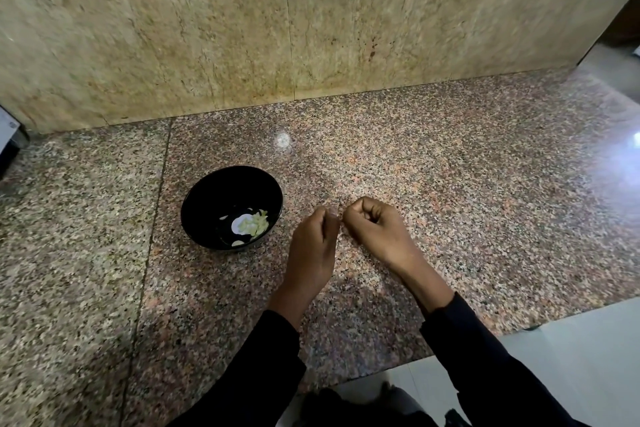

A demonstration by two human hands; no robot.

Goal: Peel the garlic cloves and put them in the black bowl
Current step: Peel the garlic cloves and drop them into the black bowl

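Hands (341,218) curl together over speckled granite, contents unclear, beside round black bowl (207,198) of pale cloves (256,224).

even indoor light | glare on countertop (283,139) | edges blurred, perhaps motion | wide-angle bowing

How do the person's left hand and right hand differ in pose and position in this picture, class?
The left hand lies nearer the black bowl; the right hand lies farther from it. The left hand shows its thumb side, fingers pointing away from the camera; the right hand shows its back and knuckles, fingers curled under. Both have curled fingers, meet at the fingertips above the granite counter, and emerge from dark sleeves. What they pinch is too small to tell.
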